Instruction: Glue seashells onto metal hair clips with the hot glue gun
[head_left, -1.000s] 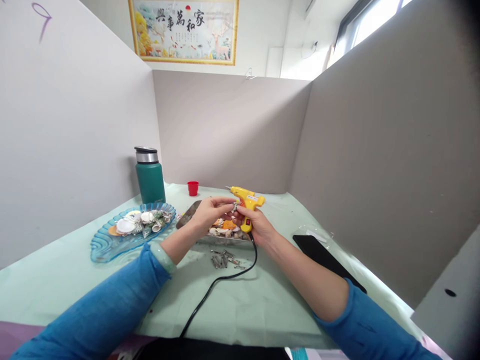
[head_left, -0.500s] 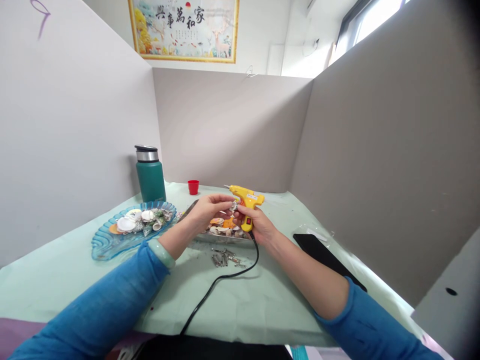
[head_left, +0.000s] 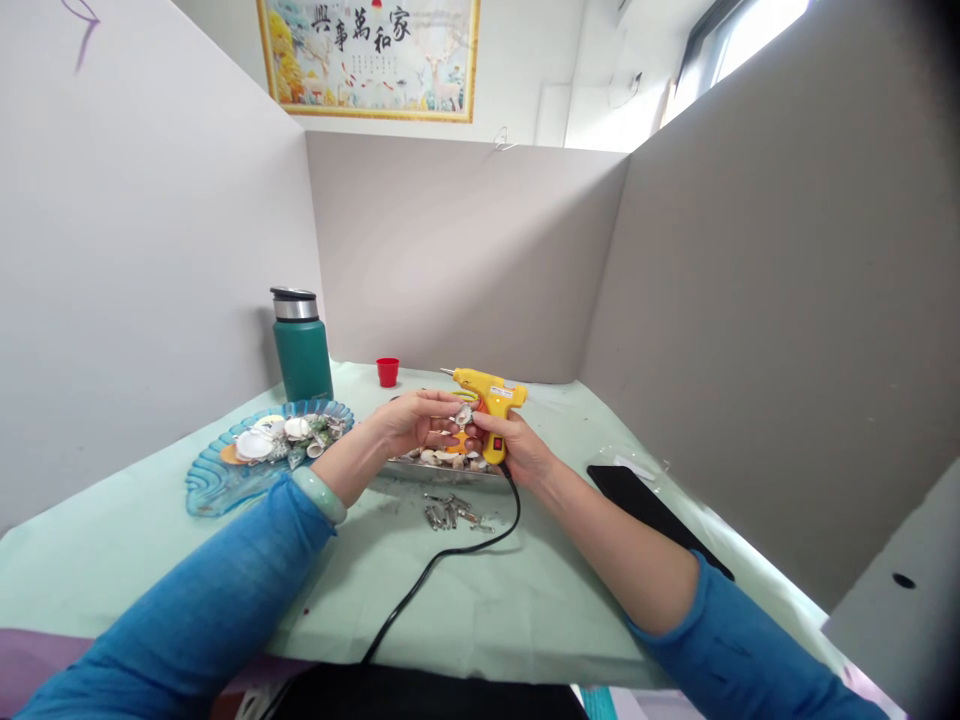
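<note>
My right hand [head_left: 517, 445] is closed around the handle of a yellow glue gun [head_left: 487, 385], its nozzle pointing left. Between the fingertips of my left hand [head_left: 424, 420] is a small whitish shell piece [head_left: 464, 413], which the right thumb seems to touch too. Both hands are above a metal tray [head_left: 442, 468] of shells and orange pieces, partly hidden by them. The glue gun's black cord [head_left: 442, 555] runs down to the table's front edge. Nearer me lies a small heap of metal clips [head_left: 452, 512].
At left, a blue scalloped glass dish [head_left: 214, 492] bears shells, with a green bottle [head_left: 302, 350] behind it. A small red cup [head_left: 388, 372] stands at the back. A flat black object [head_left: 656, 515] and clear plastic lie at right. Grey partitions [head_left: 465, 250] enclose the table.
My hands and the glue gun have shifted very slightly left. The small shell piece is turned a little and shows more clearly between the fingers.
</note>
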